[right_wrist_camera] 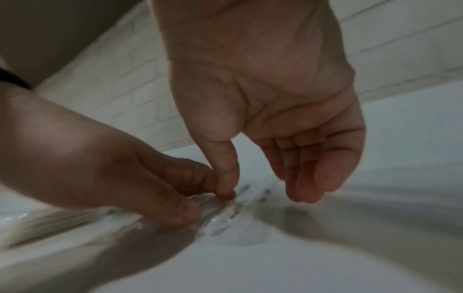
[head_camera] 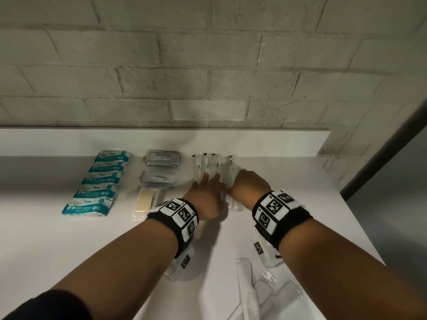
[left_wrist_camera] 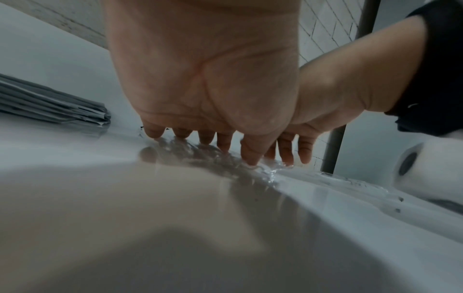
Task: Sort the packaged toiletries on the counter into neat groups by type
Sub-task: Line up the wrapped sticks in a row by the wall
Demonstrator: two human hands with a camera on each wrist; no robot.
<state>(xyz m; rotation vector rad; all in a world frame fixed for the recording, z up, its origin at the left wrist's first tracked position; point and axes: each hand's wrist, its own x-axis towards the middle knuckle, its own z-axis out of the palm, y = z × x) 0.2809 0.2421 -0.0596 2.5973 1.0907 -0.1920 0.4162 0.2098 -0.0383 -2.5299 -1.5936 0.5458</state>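
Observation:
Several clear-wrapped slim items with black tips [head_camera: 208,163] lie side by side on the white counter [head_camera: 69,241], close to the back wall. My left hand [head_camera: 209,181] lies flat on their near ends with straight fingers; in the left wrist view its fingertips [left_wrist_camera: 155,132] press the crinkled clear wrap [left_wrist_camera: 200,154]. My right hand [head_camera: 246,181] is just to the right, over the rightmost packet. In the right wrist view its thumb tip [right_wrist_camera: 226,193] presses the clear wrap [right_wrist_camera: 225,212], and its other fingers hang loosely curved, holding nothing.
A column of teal wipe packs [head_camera: 99,181] lies at the left. Right of it are grey sachets [head_camera: 163,158], toothpaste sachets [head_camera: 159,177] and a pale bar in clear wrap [head_camera: 145,202]. Bagged white combs [head_camera: 261,294] lie near the front right. The brick wall [head_camera: 208,65] backs the counter.

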